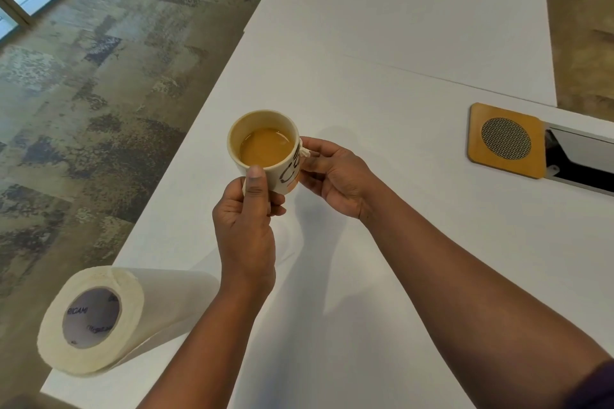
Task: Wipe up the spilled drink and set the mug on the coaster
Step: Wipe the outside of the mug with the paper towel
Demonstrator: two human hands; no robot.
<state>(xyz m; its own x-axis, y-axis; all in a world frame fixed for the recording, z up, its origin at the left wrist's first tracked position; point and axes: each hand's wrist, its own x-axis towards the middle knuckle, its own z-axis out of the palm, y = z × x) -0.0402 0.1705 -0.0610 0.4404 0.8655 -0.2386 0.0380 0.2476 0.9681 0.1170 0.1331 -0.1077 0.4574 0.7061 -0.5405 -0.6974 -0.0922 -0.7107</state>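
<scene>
I see the mug (265, 149) held just left of centre frame, above the white surface (398, 43), about two-thirds full of a tan, milky drink. I judge it rigid ceramic, fairly heavy with the liquid, smooth-walled and breakable, and the drink will slop if it tips, so I would keep it level and take it by the handle with a steadying hold low on the wall. The left hand (246, 229) comes up from below; its thumb lies flat against the near wall up to the rim, and the other fingers (275, 201) curl under and round the base. The right hand (335, 173) is at the mug's right side, fingers curled and pinching at the handle, which is mostly hidden. The coaster (506, 139), wooden with a mesh disc, lies well apart at the right edge of the frame. A paper towel roll (99, 315) lies on its side at lower left. I cannot make out any spill on the surface.
</scene>
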